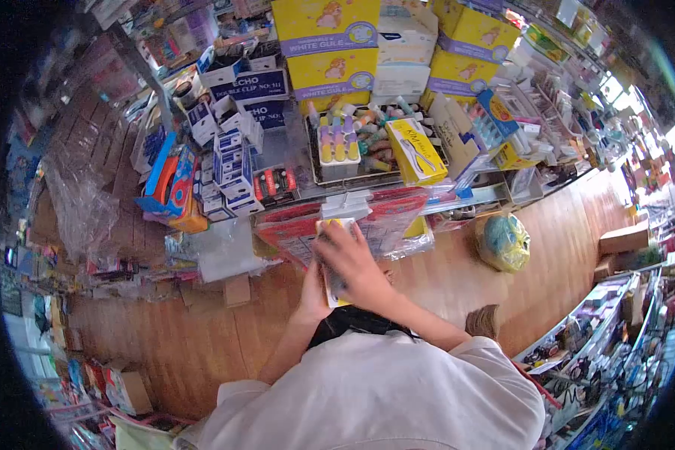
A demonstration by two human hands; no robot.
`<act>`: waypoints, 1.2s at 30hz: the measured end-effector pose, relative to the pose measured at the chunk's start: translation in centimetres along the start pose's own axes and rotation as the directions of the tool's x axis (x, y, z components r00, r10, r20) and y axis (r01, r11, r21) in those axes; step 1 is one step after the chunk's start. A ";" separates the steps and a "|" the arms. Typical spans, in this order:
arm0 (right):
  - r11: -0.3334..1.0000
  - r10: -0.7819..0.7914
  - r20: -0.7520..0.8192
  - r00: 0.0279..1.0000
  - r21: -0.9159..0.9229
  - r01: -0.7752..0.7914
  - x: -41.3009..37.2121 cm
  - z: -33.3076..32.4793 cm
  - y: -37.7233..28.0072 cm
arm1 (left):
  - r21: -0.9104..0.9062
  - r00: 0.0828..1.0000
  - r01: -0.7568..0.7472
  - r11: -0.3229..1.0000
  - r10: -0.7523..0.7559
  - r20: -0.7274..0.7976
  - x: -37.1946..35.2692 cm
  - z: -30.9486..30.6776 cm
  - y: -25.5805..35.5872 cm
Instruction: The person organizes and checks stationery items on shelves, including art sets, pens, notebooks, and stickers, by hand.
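As forearms (pixel 427 322) converge, right hand (pixel 349 264) over pack (pixel 336 300)

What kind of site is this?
Likely a stationery shop or its stockroom: boxes marked ECHO double clip, stacked white glue cartons, and long shelves crammed with small goods at lower right.

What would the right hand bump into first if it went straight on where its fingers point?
Beyond the packet under its fingers, the right hand would probably meet the red, plastic-wrapped packs, though depth is hard to judge.
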State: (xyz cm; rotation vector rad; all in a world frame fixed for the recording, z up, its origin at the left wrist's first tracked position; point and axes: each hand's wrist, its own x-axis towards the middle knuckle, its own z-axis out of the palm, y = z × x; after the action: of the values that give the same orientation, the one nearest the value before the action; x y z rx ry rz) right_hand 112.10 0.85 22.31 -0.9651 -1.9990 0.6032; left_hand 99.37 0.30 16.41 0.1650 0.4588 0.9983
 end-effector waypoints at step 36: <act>0.974 -0.161 0.011 0.987 -0.159 0.161 4.5 -2.2 0.8 | 0.152 0.997 -0.078 0.985 0.076 0.018 -1.6 2.2 -0.8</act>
State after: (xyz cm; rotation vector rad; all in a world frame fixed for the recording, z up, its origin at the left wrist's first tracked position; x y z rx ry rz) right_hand 112.59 5.05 25.05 -0.8849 -2.1243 0.3569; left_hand 100.26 -1.33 18.53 0.3287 0.5213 1.0377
